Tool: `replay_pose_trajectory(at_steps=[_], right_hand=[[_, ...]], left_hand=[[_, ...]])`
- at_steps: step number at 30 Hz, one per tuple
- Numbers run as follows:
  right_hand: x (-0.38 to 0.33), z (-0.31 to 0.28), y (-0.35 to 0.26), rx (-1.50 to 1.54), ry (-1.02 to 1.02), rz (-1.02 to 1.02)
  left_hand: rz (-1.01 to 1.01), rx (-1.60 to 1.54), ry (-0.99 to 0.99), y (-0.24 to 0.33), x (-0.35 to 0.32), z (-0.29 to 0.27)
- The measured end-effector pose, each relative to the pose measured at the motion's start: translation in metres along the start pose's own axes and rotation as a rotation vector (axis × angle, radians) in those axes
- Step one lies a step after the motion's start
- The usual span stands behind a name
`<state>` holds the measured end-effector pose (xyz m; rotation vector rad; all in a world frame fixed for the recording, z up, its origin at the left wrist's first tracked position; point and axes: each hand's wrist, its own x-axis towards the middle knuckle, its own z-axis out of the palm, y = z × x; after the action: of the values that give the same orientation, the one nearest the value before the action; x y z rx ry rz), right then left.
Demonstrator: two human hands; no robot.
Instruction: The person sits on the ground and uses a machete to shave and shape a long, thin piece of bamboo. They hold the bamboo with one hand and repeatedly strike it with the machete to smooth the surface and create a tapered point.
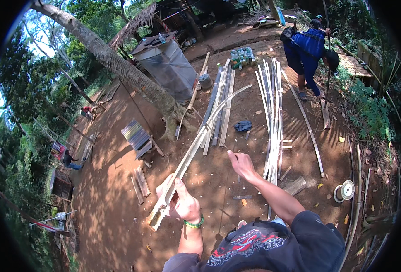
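Observation:
My left hand (185, 206) is closed round the near end of a long split bamboo pole (187, 158). The pole's hollow inner side faces up, and its pale length slants away to the far right over other bamboo on the ground. A green band circles that wrist. To the right of the pole, apart from it, my right hand (242, 166) is held out with its fingers curled. Whatever it may grip is too small or hidden to make out. Beyond the right hand, a crumpled dark plastic bag (243, 126) lies on the soil.
Split bamboo strips (274, 122) lie lengthwise ahead. A white spool (344, 191) and a wood block (295, 186) are at right. A person in blue (307, 50) bends over a pole. A leaning tree (132, 68), slatted bench (138, 137) and bottle crate (242, 57) stand farther off.

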<state>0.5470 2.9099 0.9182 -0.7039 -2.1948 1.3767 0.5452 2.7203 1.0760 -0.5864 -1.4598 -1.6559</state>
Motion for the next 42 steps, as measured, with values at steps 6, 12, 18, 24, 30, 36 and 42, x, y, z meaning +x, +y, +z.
replay_pose_trajectory(at_steps=[6,12,18,24,30,36,42], right_hand=[[-0.015,0.022,0.015,0.128,0.127,-0.532],[0.004,0.013,0.025,-0.07,0.001,0.078],[-0.03,0.0,-0.011,0.037,-0.048,0.058],[-0.043,-0.024,-0.02,-0.039,-0.09,0.051],[-0.048,-0.055,-0.036,-0.15,-0.18,-0.034],[-0.056,-0.073,-0.047,-0.119,-0.158,-0.271],[-0.028,-0.026,0.01,-0.135,0.024,-0.046]], left_hand=[[-0.158,-0.102,0.073,0.014,0.012,0.005],[-0.174,-0.121,0.07,-0.021,0.009,0.001],[0.026,0.033,-0.16,-0.028,0.022,0.0],[-0.017,-0.578,-0.004,-0.027,0.019,0.049],[-0.151,-0.773,0.091,-0.012,0.009,0.056],[-0.035,-0.927,-0.155,0.026,0.022,0.022],[-0.011,-0.896,-0.157,0.041,0.027,0.001]])
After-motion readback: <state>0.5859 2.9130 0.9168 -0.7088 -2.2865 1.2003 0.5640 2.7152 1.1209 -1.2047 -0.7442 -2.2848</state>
